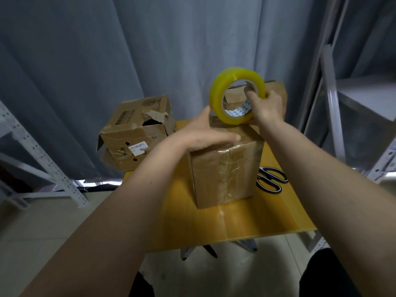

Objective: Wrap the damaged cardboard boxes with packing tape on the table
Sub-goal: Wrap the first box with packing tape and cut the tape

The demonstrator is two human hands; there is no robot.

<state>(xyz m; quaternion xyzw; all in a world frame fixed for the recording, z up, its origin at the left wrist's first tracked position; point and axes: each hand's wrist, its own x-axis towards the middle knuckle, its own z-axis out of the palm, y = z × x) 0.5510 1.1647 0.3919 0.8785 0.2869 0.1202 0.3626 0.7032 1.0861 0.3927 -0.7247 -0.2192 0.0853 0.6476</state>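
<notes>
A brown cardboard box (pixel 225 172) stands upright in the middle of the yellow table (pixel 246 221), with shiny clear tape running down its front face. My left hand (pixel 205 133) lies flat on the box's top, fingers straight. My right hand (pixel 264 106) grips a yellow roll of packing tape (pixel 218 93), fingers hooked through its core, holding it at the box's far top edge. A torn, crushed cardboard box (pixel 135 133) with a white label sits at the table's far left. Behind the roll, another box (pixel 278 88) is mostly hidden.
Black-handled scissors (pixel 271 179) lie on the table just right of the taped box. Grey curtain hangs behind. Metal shelving stands at the left (pixel 42 159) and right (pixel 334 108). Tiled floor lies below the table.
</notes>
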